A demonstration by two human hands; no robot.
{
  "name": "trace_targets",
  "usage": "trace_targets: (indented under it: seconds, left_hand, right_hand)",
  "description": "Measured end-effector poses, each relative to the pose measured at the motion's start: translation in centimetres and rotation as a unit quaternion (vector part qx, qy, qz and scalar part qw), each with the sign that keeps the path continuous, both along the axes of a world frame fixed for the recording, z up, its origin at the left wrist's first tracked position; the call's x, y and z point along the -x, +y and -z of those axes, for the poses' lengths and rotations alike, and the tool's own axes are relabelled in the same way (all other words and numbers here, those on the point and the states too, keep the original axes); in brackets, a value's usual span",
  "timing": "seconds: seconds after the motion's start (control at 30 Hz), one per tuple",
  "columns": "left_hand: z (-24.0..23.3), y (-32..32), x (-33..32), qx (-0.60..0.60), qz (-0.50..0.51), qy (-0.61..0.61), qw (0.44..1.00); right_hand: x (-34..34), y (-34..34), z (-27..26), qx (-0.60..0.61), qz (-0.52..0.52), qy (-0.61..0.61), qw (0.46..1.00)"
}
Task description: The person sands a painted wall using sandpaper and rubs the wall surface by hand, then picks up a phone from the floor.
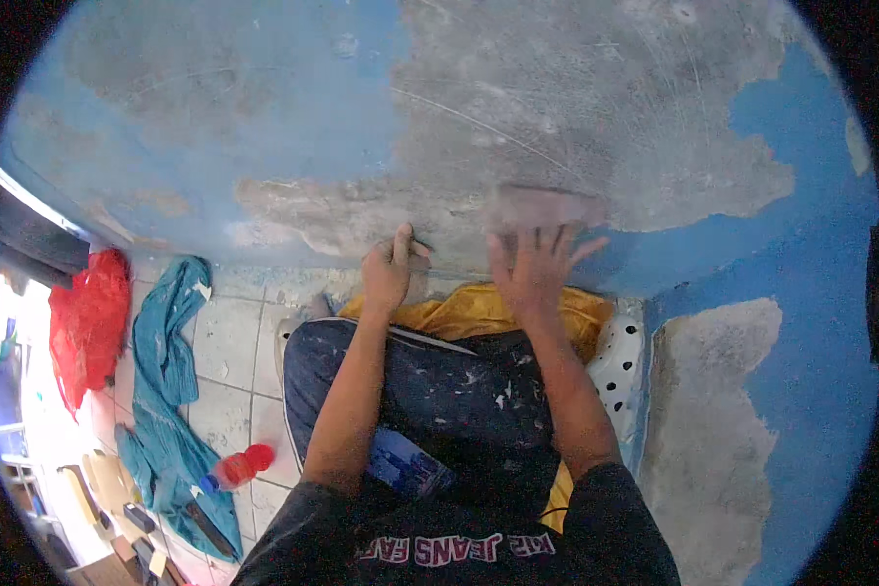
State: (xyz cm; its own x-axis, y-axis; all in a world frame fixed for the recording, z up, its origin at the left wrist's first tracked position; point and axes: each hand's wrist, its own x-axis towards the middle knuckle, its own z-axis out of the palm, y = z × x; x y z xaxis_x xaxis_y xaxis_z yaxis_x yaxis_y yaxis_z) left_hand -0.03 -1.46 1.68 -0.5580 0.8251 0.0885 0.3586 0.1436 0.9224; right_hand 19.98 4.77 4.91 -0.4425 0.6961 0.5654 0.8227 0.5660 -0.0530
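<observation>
A wall [322, 110] with blue paint and bare grey plaster patches rises before me. My right hand [538, 267] is spread, slightly blurred, against the lower edge of a flat pinkish-brown sheet or pad [546, 209], which lies on the wall; it looks like sandpaper, but the blur leaves that unsure. My left hand [394, 267] is near the wall's base, left of the right one, its thumb pointing up and its fingers partly curled. Whether it holds a small thing cannot be made out. Below both hands a yellow cloth [447, 311] lies by my paint-spotted dark trousers.
White floor tiles [223, 351] meet the wall. To the left lie a teal cloth [165, 351], a red plastic bag [91, 329], a red bottle with a blue cap [238, 469] and several tools at the lower left. A side wall [813, 366] stands close on the right.
</observation>
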Motion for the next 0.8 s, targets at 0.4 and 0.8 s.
trace_targets:
  seconds: [0.4, 0.8]
  left_hand:
    - [-1.1, 0.1, -2.1, 0.023, -0.028, 0.031, 0.999]
    - [-0.1, 0.2, -0.7, 0.028, -0.008, -0.002, 1.0]
  right_hand:
    - [-1.7, 0.0, 2.7, -0.003, 0.011, -0.016, 1.0]
    - [-0.4, 0.2, 2.1, -0.003, -0.01, -0.016, 1.0]
